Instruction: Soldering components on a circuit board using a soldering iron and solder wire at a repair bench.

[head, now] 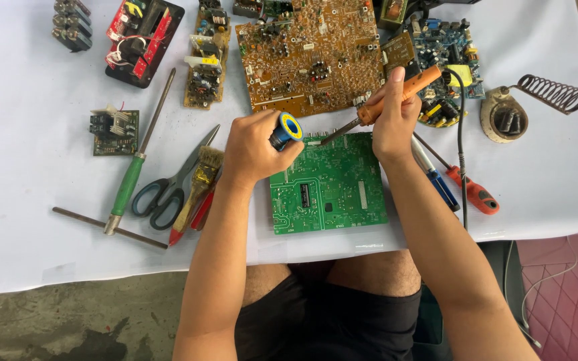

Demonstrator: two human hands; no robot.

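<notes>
Knees and dark shorts sit closest to me, at six o'clock under the desk (28, 220) edge. Just beyond lies the green board (329, 184), flat on the white cloth. My left hand (252, 150) has its fingers clenched round a solder spool (287, 130); my right hand (393, 120) grips the orange iron (386, 103), whose tip hovers near the board's twelve o'clock edge. I judge the soldering barely begun; no joint shows. At three o'clock the round iron stand (503, 117) holds something dark that I cannot identify; its coil is empty.
</notes>
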